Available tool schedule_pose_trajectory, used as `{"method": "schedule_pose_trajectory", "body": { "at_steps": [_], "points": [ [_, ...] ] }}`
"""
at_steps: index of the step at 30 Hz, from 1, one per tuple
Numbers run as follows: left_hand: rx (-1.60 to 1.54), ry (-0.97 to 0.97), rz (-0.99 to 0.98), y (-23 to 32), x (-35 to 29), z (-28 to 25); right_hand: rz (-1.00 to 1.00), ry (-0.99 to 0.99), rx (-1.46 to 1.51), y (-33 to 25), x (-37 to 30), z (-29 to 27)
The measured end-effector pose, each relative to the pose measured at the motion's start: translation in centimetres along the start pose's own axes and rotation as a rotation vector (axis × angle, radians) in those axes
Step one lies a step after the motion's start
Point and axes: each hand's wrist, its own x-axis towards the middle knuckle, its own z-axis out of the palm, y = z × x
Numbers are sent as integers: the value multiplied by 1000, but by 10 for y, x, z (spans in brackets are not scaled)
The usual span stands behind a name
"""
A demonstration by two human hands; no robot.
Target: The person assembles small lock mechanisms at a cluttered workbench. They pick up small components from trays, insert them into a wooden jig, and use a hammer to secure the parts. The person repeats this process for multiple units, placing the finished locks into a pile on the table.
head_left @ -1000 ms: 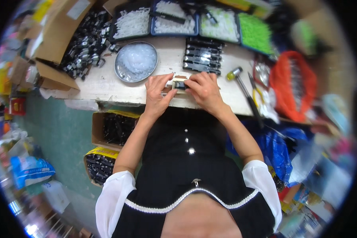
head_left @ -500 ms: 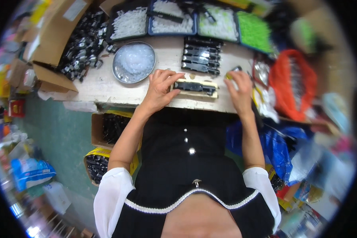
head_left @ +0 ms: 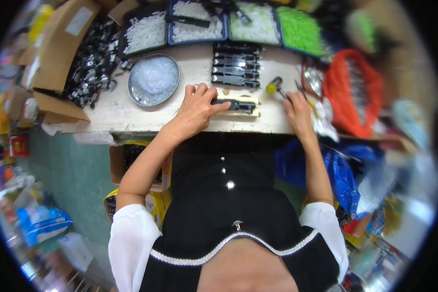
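Moved since half a second ago: my right hand (head_left: 298, 113) is now closing round the handle of the yellow-headed hammer (head_left: 276, 87), where earlier it was only reaching over that way.
Left hand: my left hand (head_left: 195, 111) is pressing down on the left end of the long black part (head_left: 236, 104), fingers (head_left: 214, 108) spread and laid flat over it, pinching nothing.
Right hand fingers: I am seeing them curled over the hammer handle, though I cannot tell how firmly they are gripping.
Where the part is: it is lying in a pale wooden block (head_left: 238, 110) near the front edge of the tabletop (head_left: 117, 109), between my two hands.
Done so far: I am counting a row of like black parts (head_left: 235, 68) stacked just behind the block, which I judge to be finished pieces.
Left to do: I am judging this part seated but not yet struck, and the open cardboard box of black parts (head_left: 90, 61) is looking far from used up.
Nearby: a round metal dish of clear bits (head_left: 153, 80) is sitting left of the block.
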Motion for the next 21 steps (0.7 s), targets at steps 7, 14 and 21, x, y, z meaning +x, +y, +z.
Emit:
{"method": "schedule_pose_trajectory", "body": {
  "at_steps": [7, 14, 21],
  "points": [
    [99, -42, 53, 3, 3, -4, -151, -177, 117, -76, -7, -19],
    [167, -25, 81, 4, 1, -1, -189, -167, 16, -92, 4, -31],
    [127, -43, 84, 5, 3, 0, -178, -250, -118, -104, 1, -30]
  ]
}}
